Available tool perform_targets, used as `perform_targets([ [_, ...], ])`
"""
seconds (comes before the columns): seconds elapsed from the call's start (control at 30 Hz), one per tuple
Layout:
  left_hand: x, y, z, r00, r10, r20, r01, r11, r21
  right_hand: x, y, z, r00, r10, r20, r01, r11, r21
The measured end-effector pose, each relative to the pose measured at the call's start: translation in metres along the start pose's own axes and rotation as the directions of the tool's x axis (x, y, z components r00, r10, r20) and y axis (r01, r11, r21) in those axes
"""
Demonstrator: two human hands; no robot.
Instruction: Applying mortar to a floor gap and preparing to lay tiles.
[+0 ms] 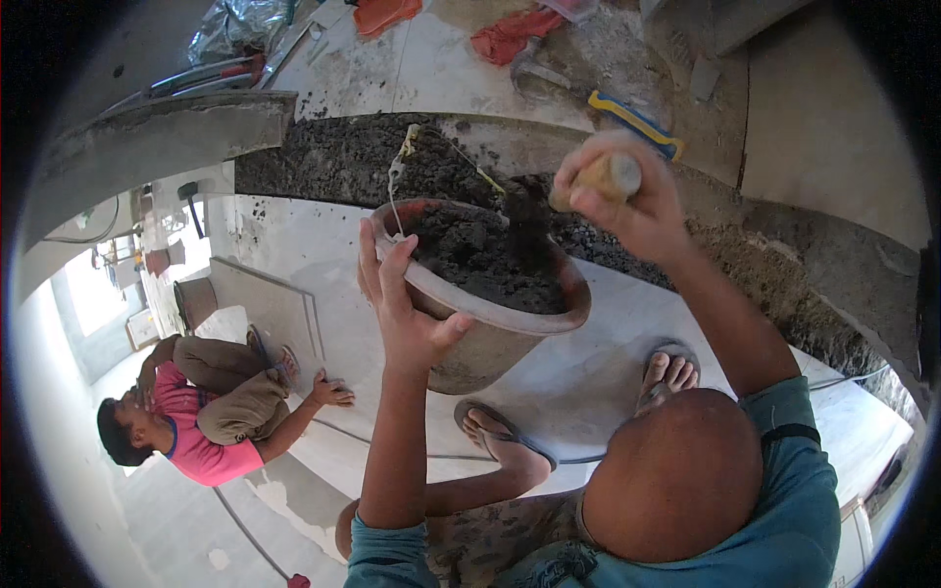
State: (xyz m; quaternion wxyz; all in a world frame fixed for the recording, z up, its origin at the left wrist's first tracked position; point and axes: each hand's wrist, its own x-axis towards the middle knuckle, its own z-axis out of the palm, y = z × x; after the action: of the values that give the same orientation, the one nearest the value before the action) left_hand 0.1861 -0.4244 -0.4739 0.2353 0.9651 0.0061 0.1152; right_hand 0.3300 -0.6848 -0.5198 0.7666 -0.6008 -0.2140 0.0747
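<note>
My left hand is closed on the near-left rim of a round tub, which tilts toward the far side. Dark, crumbly mortar fills much of the tub. Its thin wire handle stands up at the far-left rim. Above the far-right rim, my right hand grips a tool, apparently a trowel, by its wooden handle. The tool's lower end is blurred and dark against the mortar. Beyond the tub, a bed of the same dark mortar runs across the floor.
A co-worker in a pink shirt squats at the left, one hand on a tile. A blue-and-yellow tool lies beyond my right hand. A raised slab edge stands at far left. My sandalled feet are near the tub.
</note>
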Motion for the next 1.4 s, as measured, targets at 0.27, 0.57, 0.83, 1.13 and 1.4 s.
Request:
perform_targets([
  [0.27,0.009,-0.002,-0.003,0.998,0.032,-0.06,-0.044,0.975,-0.22,0.001,-0.012,-0.005,0.902,-0.102,0.419,0.274,0.886,-0.373],
  [0.57,0.005,0.023,0.0,0.993,-0.027,-0.117,-0.009,0.955,-0.297,0.067,-0.032,0.006,0.973,-0.147,0.179,-0.061,0.581,0.812],
  [0.83,0.004,0.034,0.013,0.988,-0.057,-0.144,0.016,0.962,-0.272,0.008,0.062,0.107,0.989,0.074,0.131,-0.118,0.924,0.365],
  [1.13,0.006,0.021,0.017,0.986,-0.061,-0.154,0.015,0.959,-0.284,0.022,0.056,0.092,0.981,-0.046,0.19,-0.038,0.909,0.415],
  [1.4,0.012,0.018,0.009,0.984,-0.064,-0.167,0.027,0.975,-0.22,-0.001,0.053,0.107,0.872,0.227,0.433,-0.439,0.753,0.49],
])
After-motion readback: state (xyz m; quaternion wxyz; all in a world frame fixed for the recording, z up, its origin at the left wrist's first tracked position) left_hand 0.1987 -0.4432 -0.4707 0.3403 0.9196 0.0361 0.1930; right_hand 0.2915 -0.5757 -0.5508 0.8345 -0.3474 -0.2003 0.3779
